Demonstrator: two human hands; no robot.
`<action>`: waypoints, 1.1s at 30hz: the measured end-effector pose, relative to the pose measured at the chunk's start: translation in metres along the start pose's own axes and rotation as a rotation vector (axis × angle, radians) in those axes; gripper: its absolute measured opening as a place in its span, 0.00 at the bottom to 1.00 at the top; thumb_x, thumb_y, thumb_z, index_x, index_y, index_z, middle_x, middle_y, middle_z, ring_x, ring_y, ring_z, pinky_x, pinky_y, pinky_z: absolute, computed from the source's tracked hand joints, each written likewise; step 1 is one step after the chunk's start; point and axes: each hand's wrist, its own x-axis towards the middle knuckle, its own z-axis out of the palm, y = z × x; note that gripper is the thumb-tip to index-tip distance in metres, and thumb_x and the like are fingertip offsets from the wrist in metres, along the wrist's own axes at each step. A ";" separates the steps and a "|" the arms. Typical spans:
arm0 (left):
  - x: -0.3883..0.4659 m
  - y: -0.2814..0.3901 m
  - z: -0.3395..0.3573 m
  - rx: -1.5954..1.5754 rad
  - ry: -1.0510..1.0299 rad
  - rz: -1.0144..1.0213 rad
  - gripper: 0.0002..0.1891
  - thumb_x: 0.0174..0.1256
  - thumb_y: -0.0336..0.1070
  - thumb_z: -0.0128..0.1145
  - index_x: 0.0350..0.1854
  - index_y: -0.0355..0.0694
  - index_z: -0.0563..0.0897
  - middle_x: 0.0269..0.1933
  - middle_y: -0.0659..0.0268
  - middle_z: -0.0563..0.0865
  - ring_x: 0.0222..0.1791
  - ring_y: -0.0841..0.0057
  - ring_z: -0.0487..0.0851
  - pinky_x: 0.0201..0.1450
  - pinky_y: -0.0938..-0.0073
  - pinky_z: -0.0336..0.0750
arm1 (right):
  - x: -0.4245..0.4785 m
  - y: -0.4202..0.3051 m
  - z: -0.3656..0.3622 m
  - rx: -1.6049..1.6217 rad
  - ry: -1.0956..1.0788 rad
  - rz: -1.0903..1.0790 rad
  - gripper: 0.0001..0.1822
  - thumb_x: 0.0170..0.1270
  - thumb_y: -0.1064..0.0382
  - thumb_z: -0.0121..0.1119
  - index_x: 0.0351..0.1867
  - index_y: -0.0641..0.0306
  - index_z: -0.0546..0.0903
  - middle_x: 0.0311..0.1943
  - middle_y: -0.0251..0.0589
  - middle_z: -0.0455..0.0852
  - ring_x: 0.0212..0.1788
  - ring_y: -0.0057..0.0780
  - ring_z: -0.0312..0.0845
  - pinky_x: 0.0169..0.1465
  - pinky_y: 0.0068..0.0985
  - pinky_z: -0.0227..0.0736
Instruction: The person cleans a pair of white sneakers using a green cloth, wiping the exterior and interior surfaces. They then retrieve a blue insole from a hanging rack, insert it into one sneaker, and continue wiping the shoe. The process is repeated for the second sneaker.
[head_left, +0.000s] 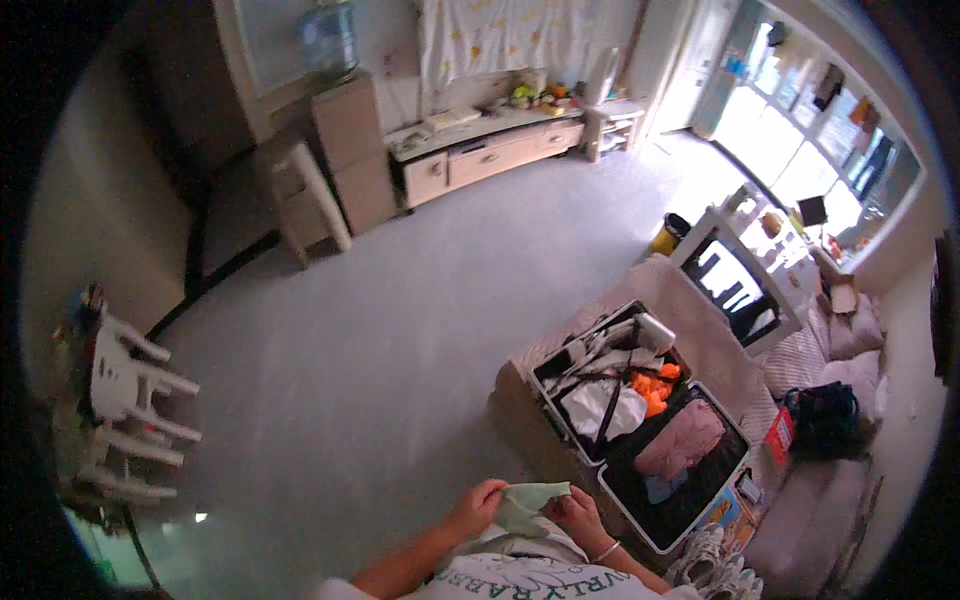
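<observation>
A pale green cloth (529, 504) is stretched between my two hands, close in front of my white shirt. My left hand (478, 510) pinches its left end. At the other end my right hand (577, 517), with a light band on the wrist, grips the cloth near its corner. Just right of my hands an open suitcase (600, 471) lies on the sofa. One half holds a white cloth item (604, 409), an orange item (655, 388) and dark straps; in the other half are a folded pink garment (681, 439) and a small bluish-grey item (667, 487).
The suitcase rests on a covered sofa (652, 289), beside a framed panel (731, 281), a dark bag (825, 416) and cushions. A pair of sneakers (701, 555) sits at lower right. White plastic stools (131, 375) stand at far left, and a low cabinet (491, 154) along the far wall.
</observation>
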 end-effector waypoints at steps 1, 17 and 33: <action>0.010 0.007 -0.010 -0.021 0.068 0.006 0.11 0.64 0.31 0.51 0.46 0.37 0.78 0.37 0.61 0.82 0.37 0.78 0.79 0.42 0.76 0.73 | 0.020 -0.001 -0.006 0.078 0.039 -0.044 0.10 0.67 0.64 0.46 0.36 0.65 0.77 0.26 0.32 0.78 0.27 0.21 0.70 0.34 0.20 0.68; 0.195 0.049 -0.189 -0.022 -0.024 -0.189 0.09 0.64 0.34 0.54 0.43 0.38 0.82 0.36 0.69 0.82 0.38 0.77 0.77 0.41 0.75 0.73 | 0.366 -0.117 0.181 0.250 -0.229 0.322 0.11 0.62 0.58 0.48 0.31 0.62 0.77 0.29 0.38 0.80 0.31 0.29 0.72 0.38 0.29 0.68; 0.565 0.019 -0.413 -0.096 -0.401 -0.068 0.11 0.64 0.33 0.54 0.46 0.36 0.80 0.36 0.67 0.82 0.36 0.78 0.78 0.42 0.75 0.74 | 0.561 -0.256 0.224 0.428 -0.009 0.050 0.12 0.64 0.56 0.52 0.27 0.58 0.78 0.19 0.28 0.74 0.19 0.20 0.66 0.22 0.20 0.61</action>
